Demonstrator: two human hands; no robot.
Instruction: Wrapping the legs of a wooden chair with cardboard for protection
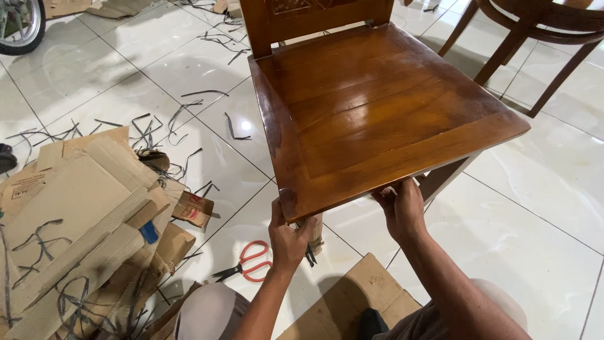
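Observation:
A glossy brown wooden chair (377,107) stands on the white tiled floor, its seat filling the upper middle of the view. My left hand (287,238) grips the chair's front left leg, which is wrapped in brown cardboard (313,228), just under the seat corner. My right hand (400,209) reaches under the front edge of the seat, fingers curled on its underside. Red-handled scissors (246,262) lie on the floor just left of my left hand.
A heap of cut cardboard pieces (82,214) and black plastic strap offcuts (148,129) litters the floor at left. A flat cardboard sheet (358,293) lies between my knees. Another wooden chair (535,31) stands at top right, a wheel (22,22) at top left.

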